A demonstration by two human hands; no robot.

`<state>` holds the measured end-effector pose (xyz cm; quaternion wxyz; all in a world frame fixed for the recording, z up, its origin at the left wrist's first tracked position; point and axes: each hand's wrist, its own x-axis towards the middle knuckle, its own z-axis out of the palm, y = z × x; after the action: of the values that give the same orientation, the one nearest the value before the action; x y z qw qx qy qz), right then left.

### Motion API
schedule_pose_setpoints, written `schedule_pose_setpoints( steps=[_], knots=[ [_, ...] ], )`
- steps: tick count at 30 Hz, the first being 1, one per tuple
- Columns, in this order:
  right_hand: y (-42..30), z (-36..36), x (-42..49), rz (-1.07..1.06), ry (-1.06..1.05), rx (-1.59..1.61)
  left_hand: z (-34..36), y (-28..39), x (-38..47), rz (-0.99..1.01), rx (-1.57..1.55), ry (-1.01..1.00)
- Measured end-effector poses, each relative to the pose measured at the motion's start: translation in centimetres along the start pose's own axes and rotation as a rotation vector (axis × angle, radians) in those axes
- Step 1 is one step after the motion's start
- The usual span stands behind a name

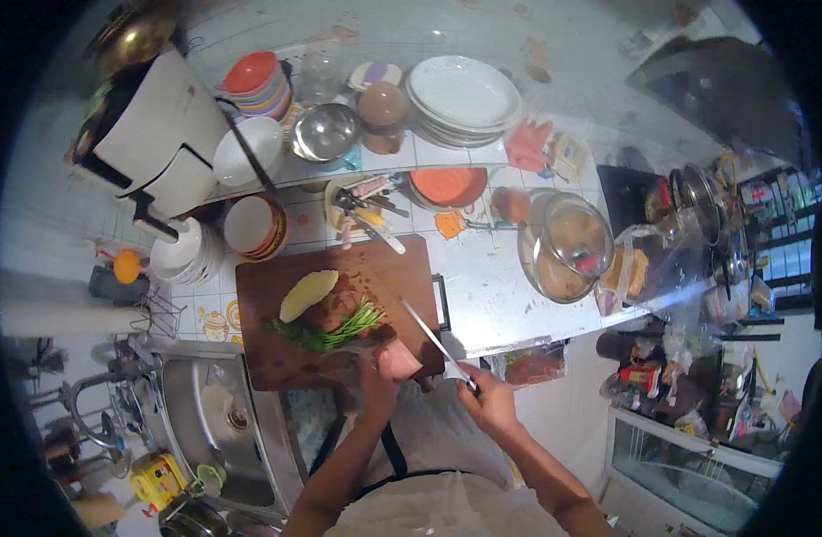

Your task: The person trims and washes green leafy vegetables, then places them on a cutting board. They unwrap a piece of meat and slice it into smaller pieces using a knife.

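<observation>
A wooden cutting board (401, 272) lies before me on the counter. At its near right part, my left hand (378, 393) grips a pink block of what looks like ham or sausage (399, 360), its flat face turned up. My right hand (488, 399) holds a kitchen knife (432, 337) by its handle; the blade slants up and left over the board's right side, apart from the pink block. Left of the block lies a bunch of leafy green herbs (350, 327) with cut stems. Behind them rests a pale yellow, elongated peeled vegetable (308, 296).
A steel sink (213, 429) sits at the near left. White bowls (177, 252) stand beyond the board's left corner, with a utensil holder (337, 208) behind it. Glass bowls (552, 268) stand to the right. A shelf behind holds stacked plates (464, 90).
</observation>
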<state>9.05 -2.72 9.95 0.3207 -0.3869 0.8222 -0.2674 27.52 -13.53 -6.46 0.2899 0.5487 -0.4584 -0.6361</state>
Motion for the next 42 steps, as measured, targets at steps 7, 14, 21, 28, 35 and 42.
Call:
schedule_pose_setpoints(
  steps=[7, 14, 21, 28, 35, 42],
  knots=[
    [-0.6, 0.9, -4.4, 0.054, -0.037, -0.076, 1.1, 2.6, 0.0, -0.029, 0.065, 0.057],
    [-0.8, 1.0, -4.3, 0.121, -0.174, -0.091, 1.2, 4.2, -0.1, 0.216, 0.376, 0.045],
    [-1.2, 0.8, -3.9, 0.15, -0.242, -0.101, -0.2, 1.5, 0.4, 0.317, 0.42, 0.008],
    [-1.5, 1.1, -3.7, 0.082, -0.119, -0.089, -0.2, 2.0, 0.6, 0.318, 0.45, 0.006],
    [-1.4, 1.3, -3.6, 0.095, -0.12, -0.088, 0.1, 2.4, 0.7, 0.291, 0.429, 0.031],
    [-1.6, 1.1, -3.3, 0.103, -0.137, -0.105, 0.3, 3.4, 0.4, 0.259, 0.437, 0.02]
  ],
)
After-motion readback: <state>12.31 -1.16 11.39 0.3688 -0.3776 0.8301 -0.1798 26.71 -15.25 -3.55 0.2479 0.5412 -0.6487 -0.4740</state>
